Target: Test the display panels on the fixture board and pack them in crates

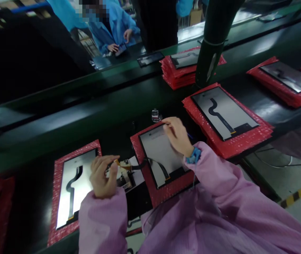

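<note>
A display panel (157,148) with a dark flex cable lies on a red bubble-wrap sheet (163,195) in front of me. My right hand (178,137) rests at the panel's upper right edge, thumb and fingers bent close together; what lies between them is too small to tell. My left hand (104,176) is beside a small fixture with a circuit board (125,173), left of the panel. Its fingers are curled with the thumb apart, near the orange end of the cable. Whether they pinch that end is unclear. A blue band circles my right wrist.
Another panel on red wrap (78,190) lies at the left. Stacks of wrapped panels (227,114) stand on the right, by a dark green post (210,53). A small clear object (155,115) sits behind the middle panel. Across the line, a person in blue (113,28) handles a device.
</note>
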Available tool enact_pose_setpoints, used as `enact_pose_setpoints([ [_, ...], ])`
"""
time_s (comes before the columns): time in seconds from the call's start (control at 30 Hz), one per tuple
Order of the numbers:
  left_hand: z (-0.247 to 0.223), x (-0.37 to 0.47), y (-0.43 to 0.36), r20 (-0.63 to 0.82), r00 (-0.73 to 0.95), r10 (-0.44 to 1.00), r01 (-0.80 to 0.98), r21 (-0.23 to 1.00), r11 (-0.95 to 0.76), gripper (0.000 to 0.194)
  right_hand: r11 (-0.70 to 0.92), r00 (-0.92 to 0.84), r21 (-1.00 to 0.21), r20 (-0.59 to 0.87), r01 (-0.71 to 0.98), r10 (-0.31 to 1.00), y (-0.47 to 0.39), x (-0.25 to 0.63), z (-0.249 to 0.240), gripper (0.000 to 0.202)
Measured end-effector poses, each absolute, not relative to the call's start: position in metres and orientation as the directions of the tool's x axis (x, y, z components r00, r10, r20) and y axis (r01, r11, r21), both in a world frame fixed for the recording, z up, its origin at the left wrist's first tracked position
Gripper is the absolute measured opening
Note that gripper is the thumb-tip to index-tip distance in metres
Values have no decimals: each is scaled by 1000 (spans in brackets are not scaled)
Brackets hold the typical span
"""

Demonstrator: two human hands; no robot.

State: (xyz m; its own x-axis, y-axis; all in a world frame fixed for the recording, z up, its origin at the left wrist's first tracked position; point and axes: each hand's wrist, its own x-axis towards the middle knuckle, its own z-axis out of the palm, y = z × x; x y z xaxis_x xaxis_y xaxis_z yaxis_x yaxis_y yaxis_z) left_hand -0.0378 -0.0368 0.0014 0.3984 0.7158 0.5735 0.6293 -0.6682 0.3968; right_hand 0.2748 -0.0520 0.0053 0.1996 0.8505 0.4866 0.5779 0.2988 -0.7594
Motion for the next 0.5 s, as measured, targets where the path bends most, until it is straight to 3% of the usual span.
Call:
enact_pose_setpoints([
  [0.07,7,-35,-59,572,419,705,610,398,-686,18,94,330,-801,347,591,878,-56,302,1,29],
  [0.17,14,-28,-89,525,479,704,601,388,-699,25,-31,373,-815,230,579,899,-72,328,-10,39],
  [0.33,30,-10,-114,505,535,677,600,337,-725,24,-22,275,-827,162,562,948,-130,328,-8,46],
  [0.5,63,2,-109,425,617,662,569,340,-749,23,-32,62,-935,-11,355,998,-189,338,36,46],
])
